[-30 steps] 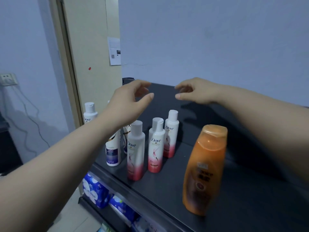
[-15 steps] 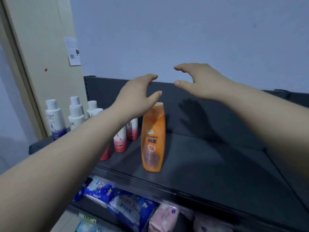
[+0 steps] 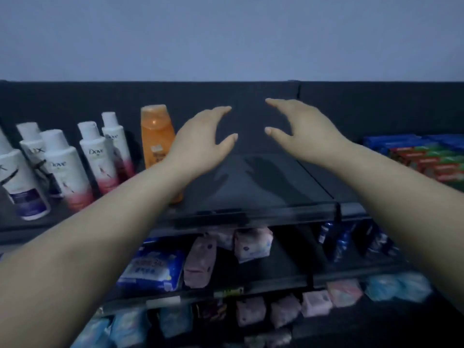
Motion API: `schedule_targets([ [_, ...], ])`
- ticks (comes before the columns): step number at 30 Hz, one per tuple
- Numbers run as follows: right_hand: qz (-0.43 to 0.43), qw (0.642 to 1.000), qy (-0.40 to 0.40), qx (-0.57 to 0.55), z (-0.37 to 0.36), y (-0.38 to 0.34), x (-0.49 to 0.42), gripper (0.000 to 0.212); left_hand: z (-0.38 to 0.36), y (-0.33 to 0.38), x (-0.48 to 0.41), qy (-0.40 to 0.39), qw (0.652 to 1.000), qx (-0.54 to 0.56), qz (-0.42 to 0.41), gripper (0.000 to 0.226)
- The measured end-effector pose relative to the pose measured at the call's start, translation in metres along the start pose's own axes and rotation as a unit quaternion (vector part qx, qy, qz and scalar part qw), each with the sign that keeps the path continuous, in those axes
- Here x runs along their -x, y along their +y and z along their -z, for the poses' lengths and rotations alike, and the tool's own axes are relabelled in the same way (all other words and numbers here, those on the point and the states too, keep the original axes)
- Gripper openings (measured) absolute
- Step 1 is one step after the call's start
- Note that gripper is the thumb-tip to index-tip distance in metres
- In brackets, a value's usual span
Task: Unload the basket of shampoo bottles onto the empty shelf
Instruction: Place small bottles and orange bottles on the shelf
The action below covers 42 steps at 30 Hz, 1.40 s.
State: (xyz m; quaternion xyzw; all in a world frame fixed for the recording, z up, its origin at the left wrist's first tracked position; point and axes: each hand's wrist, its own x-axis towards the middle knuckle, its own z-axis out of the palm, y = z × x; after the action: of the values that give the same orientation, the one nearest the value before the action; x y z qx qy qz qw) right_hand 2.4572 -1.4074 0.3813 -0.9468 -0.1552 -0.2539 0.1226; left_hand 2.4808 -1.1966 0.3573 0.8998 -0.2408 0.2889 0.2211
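Shampoo bottles [image 3: 99, 156], white plus 1 orange, stand on shelf [image 3: 263, 194]; all fingers [image 3: 217, 113] spread, empty.

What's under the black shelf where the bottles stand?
Under the black shelf are lower shelves with a blue and white pack, pink packs, and dark blue packets to the right. The left arm covers their left end, so what lies there cannot be seen.

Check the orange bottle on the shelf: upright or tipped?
Upright. The orange bottle stands vertical on the shelf, base on the surface; the left hand covers part of it.
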Motion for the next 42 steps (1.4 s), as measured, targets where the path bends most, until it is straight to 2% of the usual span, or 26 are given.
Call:
schedule_targets([
  [11, -0.185, 0.977, -0.003, 0.107, 0.04, 0.072, 0.186, 0.062, -0.099, 0.137, 0.04, -0.132, 0.975, 0.152, -0.097, 0.061],
  [19, -0.288, 0.943, -0.014, 0.167, 0.102, 0.147, 0.324, 0.063, -0.174, 0.288, 0.065, -0.188, 0.948, 0.197, -0.164, 0.06],
  [27, -0.387, 0.903, -0.037, 0.181, 0.144, 0.218, 0.482, 0.063, -0.26, 0.437, 0.129, -0.259, 0.91, 0.259, -0.195, 0.059],
  [35, -0.522, 0.841, -0.038, 0.137, 0.126, 0.274, 0.613, 0.064, -0.355, 0.529, 0.197, -0.361, 0.855, 0.311, -0.205, 0.058],
  [42, -0.647, 0.753, -0.035, 0.114, 0.09, 0.321, 0.694, 0.064, -0.46, 0.574, 0.224, -0.466, 0.81, 0.296, -0.198, 0.061],
])
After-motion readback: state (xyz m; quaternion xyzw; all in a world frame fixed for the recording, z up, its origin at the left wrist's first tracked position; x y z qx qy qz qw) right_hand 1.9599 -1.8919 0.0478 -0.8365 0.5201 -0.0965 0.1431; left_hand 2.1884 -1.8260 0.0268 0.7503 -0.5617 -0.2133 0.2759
